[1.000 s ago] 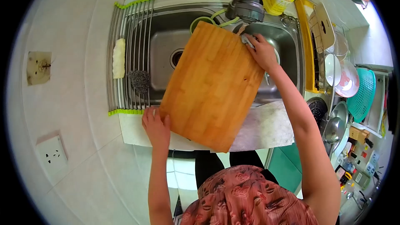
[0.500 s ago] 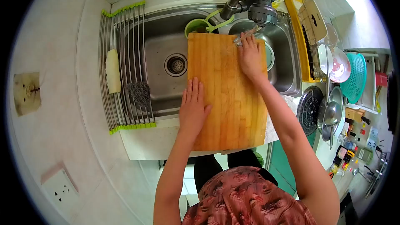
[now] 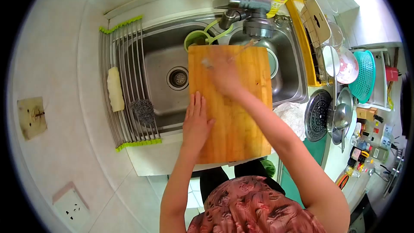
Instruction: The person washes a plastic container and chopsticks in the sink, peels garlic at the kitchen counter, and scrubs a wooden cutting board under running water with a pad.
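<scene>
- There it lay, the wooden cutting board [image 3: 230, 123], spanning the sink [image 3: 161, 56] down to the desk's [image 3: 151, 159] front edge: stiff, surely hard to break, probably fairly heavy, likely slippery if wet!
- Best hold, I reckoned: both long side edges, one hand each.
- The left hand [image 3: 198, 123] rested flat at the board's left edge, fingers straight, close together, thumb out, clutching nothing.
- The right hand [image 3: 224, 75], all blur, was over the board's far-left part; a pale wad [image 3: 207, 63] showed by its fingers, but how tightly they closed I couldn't tell.
- Just past the far edge loomed the tap [image 3: 258, 23], the chief obstacle to raising that end.
- A green container [image 3: 186, 41] crowded the far-left corner; a round dish [image 3: 273, 62] peeked from beneath the right edge.
- Farther out, a rack [image 3: 120, 25] bearing a scourer [image 3: 142, 111] lined the sink's left edge, while a cloth [image 3: 292, 118] lay right of the board.
</scene>
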Motion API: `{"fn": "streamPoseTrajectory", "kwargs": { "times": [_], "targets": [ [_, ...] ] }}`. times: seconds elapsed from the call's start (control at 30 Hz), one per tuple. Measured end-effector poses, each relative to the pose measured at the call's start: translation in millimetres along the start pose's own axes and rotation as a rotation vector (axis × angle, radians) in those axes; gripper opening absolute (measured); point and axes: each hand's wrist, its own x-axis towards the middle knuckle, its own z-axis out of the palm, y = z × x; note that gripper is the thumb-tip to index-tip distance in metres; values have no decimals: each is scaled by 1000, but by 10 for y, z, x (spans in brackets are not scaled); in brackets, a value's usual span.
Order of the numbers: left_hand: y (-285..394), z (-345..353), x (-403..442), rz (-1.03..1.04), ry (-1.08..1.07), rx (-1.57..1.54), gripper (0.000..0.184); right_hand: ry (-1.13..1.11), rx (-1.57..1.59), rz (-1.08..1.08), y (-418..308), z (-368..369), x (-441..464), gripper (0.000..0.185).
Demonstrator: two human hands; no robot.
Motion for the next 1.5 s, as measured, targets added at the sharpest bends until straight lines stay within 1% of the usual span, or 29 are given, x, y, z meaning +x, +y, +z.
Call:
{"fn": "streamPoseTrajectory", "kwargs": {
  "times": [0.07, 0.17, 0.23, 0.3, 0.4, 0.43, 0.53, 0.57, 0.67, 0.7, 0.8, 0.83, 0.87, 0.93, 0.97, 1.07, 1.1, 1.2, 1.23, 1.33, 1.37, 1.47, 1.5],
  "targets": [
    [43, -21, 36, -26, -1, 14, 81, -52, 161, -272, -243, 98, 195, 56],
    [80, 15, 10, -44, -21, 16, 80, 56, 85, -185, 313, 223, 292, 56],
    [98, 13, 16, -52, -13, 23, 80, -41, 5, 165, 896, 207, 75, 57],
    [119, 4, 20, -66, -1, 45, 81, 83, -31, 240, 880, -221, -479, 60],
    [95, 10, 15, -41, 8, 16, 82, -123, 72, 90, 669, -441, -946, 58],
    [90, 19, 18, -39, 5, 19, 82, -126, 91, 69, 859, -466, -856, 63],
    [120, 46, 33, -57, -9, 30, 82, 102, 23, 338, 1358, -264, -421, 65],
    [154, 26, 42, -71, -16, 33, 82, 94, 12, 377, 1363, -229, -409, 68],
    [170, -1, 47, -66, -14, 27, 82, -18, 50, 237, 887, -422, -1035, 69],
    [164, 2, 41, -65, -8, 24, 82, -98, 111, 210, 822, -525, -1192, 70],
    [157, -24, 35, -27, 22, -10, 81, -22, -26, 309, 1210, -405, -955, 68],
    [156, -18, 56, -33, 26, 2, 81, 62, -16, 392, 1333, -321, -719, 66],
    [159, -7, 80, -39, 25, 14, 80, 80, -42, 397, 1323, -267, -582, 65],
    [168, 1, 51, -65, 6, 25, 80, 112, -94, 414, 1063, -173, -389, 63],
    [178, -5, 68, -77, 0, 23, 81, 151, 28, 282, 819, -132, -460, 62],
    [165, -2, 75, -60, -4, 19, 82, -119, 148, 38, 342, -401, -921, 62],
    [129, -1, 70, -51, -2, 20, 82, -206, 204, -6, 474, -480, -968, 64],
    [164, -62, 67, -82, -30, 11, 85, -26, 4, 112, 822, -307, -609, 64],
    [154, -52, 84, -80, -17, 8, 85, -4, -18, 173, 727, -262, -395, 64],
    [130, -13, 55, -85, -3, 4, 83, -87, 42, 53, 302, -89, -181, 63],
    [115, -8, 57, -88, -3, 6, 82, -76, 133, -88, 200, -105, -286, 63],
    [79, 19, 3, -69, -12, 8, 80, -249, 110, -382, 275, -241, -408, 60],
    [72, 47, -48, -70, -23, 8, 79, -173, 100, -300, 308, -171, -240, 59]
  ]
}}
